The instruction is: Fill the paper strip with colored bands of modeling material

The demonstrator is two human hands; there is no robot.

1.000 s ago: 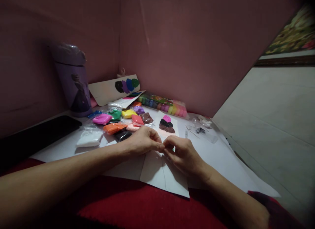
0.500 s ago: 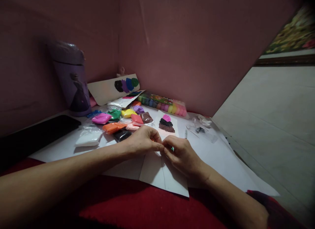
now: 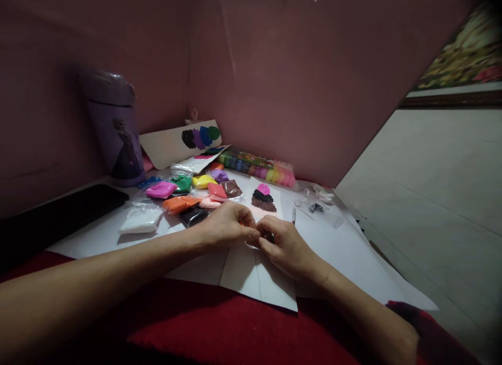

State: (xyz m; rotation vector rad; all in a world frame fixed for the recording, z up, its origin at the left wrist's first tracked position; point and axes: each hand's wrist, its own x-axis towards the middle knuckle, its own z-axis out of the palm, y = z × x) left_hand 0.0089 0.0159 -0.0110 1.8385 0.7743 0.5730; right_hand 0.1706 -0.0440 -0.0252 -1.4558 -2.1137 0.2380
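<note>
A pink wall (image 3: 294, 82) stands beyond the hands, and white paper (image 3: 341, 260) spreads beneath them. The card (image 3: 259, 286) lies under both, seemingly one piece, its long axis running away from the person and its blots (image 3: 263, 198) toward the far end. Left hand (image 3: 229, 224) and right hand (image 3: 286, 247) meet in narrow pinches; whether they grip anything, I cannot tell. The step looks like fine fingertip work; the next move likely calls for a light, steady touch. Bags (image 3: 181, 204) lie beyond the left hand
</note>
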